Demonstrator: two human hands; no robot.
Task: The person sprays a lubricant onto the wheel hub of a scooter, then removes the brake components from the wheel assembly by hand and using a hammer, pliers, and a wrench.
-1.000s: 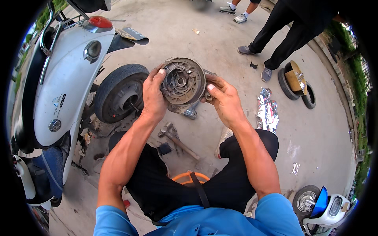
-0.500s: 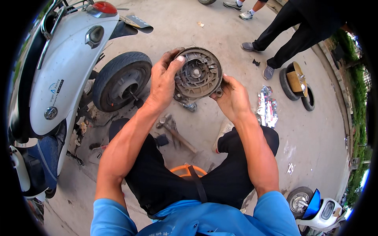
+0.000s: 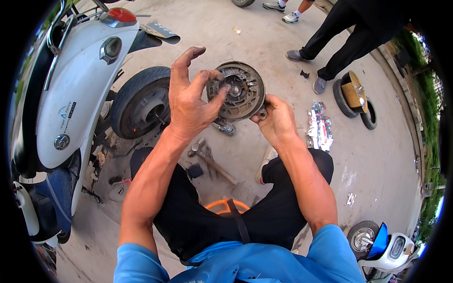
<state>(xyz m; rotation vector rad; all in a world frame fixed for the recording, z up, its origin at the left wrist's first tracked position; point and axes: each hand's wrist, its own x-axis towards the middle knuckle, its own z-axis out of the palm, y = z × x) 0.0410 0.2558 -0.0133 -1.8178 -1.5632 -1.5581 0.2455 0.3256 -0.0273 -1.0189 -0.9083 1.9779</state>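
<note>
A round, grimy drum brake plate [image 3: 245, 104] with springs and shoes on its face is held up before me. My right hand [image 3: 279, 123] grips it by its lower right edge, beside a small lug. My left hand [image 3: 192, 104] is spread over its left side, with thumb and forefinger at the middle of the plate. Whether these fingertips touch the hub cannot be made out. The other left fingers stand clear of the rim. Below the plate, on the ground, lies a greasy metal part [image 3: 224, 127], partly hidden.
To the left stands a white scooter [image 3: 78, 89] with its rear wheel [image 3: 137, 106]. A hammer [image 3: 214, 165] lies between my feet, and an orange seat [image 3: 222, 205] shows under me. Loose tyres [image 3: 343, 101], a shiny wrapper [image 3: 320, 127] and a standing person [image 3: 332, 45] are to the right.
My left hand has let go of the plate's left rim and spread its fingers, bringing thumb and forefinger toward the centre. My right hand still holds the plate.
</note>
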